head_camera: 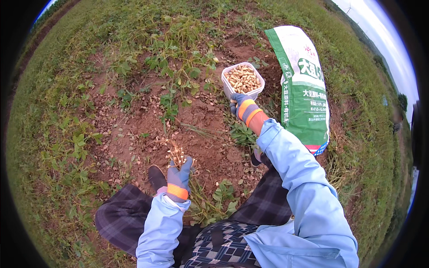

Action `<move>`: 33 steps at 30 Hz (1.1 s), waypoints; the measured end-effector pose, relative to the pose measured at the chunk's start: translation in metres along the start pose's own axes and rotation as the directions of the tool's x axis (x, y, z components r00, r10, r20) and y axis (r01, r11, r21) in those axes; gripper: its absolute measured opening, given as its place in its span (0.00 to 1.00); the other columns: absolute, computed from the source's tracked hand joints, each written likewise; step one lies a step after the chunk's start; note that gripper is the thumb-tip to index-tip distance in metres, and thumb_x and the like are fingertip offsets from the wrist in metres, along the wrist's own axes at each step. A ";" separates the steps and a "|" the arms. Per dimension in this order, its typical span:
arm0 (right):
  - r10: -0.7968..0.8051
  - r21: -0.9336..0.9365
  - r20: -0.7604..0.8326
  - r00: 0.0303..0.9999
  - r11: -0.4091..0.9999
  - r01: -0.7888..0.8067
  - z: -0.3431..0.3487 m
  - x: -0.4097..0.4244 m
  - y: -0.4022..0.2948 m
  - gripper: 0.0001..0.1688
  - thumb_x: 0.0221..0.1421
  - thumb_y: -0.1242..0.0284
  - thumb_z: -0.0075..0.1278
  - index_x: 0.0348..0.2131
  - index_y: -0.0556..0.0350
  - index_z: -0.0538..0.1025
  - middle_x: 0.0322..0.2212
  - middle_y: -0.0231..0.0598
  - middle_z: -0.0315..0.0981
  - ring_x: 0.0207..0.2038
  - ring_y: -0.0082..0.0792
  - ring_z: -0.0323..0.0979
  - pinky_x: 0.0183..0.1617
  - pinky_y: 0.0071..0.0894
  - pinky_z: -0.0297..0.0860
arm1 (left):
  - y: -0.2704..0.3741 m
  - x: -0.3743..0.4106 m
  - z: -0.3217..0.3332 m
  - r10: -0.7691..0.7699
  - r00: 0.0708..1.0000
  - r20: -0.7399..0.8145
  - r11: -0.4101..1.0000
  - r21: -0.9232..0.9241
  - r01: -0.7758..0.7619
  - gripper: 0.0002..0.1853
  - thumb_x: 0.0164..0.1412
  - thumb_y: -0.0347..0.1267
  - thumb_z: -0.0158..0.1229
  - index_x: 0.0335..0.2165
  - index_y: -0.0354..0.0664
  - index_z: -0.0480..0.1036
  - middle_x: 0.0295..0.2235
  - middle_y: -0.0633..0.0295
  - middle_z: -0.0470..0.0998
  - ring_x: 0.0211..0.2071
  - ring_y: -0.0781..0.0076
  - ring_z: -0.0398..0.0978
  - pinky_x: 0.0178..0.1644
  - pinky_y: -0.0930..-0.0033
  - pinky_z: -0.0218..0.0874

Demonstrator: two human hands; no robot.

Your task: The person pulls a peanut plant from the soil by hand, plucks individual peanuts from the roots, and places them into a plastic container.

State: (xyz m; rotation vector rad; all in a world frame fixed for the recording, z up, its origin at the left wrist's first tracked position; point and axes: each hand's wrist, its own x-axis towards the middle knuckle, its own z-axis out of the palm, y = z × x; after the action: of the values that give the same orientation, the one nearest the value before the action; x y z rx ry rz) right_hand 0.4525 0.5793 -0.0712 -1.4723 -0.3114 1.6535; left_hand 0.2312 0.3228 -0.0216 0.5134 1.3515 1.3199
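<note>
My left hand (179,174), in a grey-blue work glove with an orange cuff, is closed around the root end of a pulled peanut plant (176,154). Pale, tangled roots stick up past the fingers, and stems with green leaves trail down toward my lap. Stretched forward, my right hand (243,106) wears a matching glove with orange and grey bands. Its curled fingers are at the near wall of a whitish plastic tub (228,89). Unshelled peanuts (244,79) fill much of the tub. Whether the right fingers grip the wall or hold something small is hidden.
A green and white woven sack (303,90) bearing writing lies right of the tub. Reddish soil (204,117) with dry leaves lies before me. Leafy plants (167,60) grow ahead and to the left. A blurred person (397,121) is far off at right.
</note>
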 end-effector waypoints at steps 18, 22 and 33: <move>-0.150 0.190 0.008 0.989 0.971 0.146 -0.080 0.037 -0.121 0.10 0.56 0.67 0.45 0.37 0.52 0.68 0.23 0.41 0.67 0.21 0.41 0.66 0.23 0.39 0.69 | 0.046 0.001 -0.023 0.391 0.918 -0.063 0.920 0.015 -0.391 0.16 0.55 0.30 0.54 0.44 0.40 0.66 0.28 0.64 0.71 0.29 0.75 0.69 0.37 0.73 0.60; -0.224 0.147 0.217 0.950 0.970 0.195 -0.070 0.025 -0.104 0.07 0.54 0.70 0.47 0.28 0.53 0.66 0.18 0.35 0.63 0.17 0.31 0.64 0.19 0.29 0.68 | 0.115 0.004 -0.057 0.895 0.146 0.421 -0.174 0.631 -0.756 0.31 0.50 0.15 0.47 0.54 0.46 0.61 0.34 0.61 0.71 0.36 0.69 0.69 0.43 0.68 0.63; -0.179 -0.220 0.361 0.915 0.937 0.270 -0.016 -0.040 -0.039 0.13 0.52 0.68 0.52 0.36 0.53 0.70 0.26 0.38 0.72 0.24 0.31 0.72 0.23 0.28 0.71 | 0.230 -0.071 -0.139 0.968 0.122 -0.220 0.219 0.502 -0.837 0.13 0.59 0.35 0.51 0.31 0.32 0.71 0.34 0.58 0.71 0.36 0.69 0.70 0.44 0.65 0.59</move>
State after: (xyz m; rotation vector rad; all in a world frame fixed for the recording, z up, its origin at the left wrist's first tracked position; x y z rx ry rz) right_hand 0.4804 0.5667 -0.0217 -1.2762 -0.8940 1.7149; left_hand 0.0421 0.2692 0.1751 1.4810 1.6986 2.4807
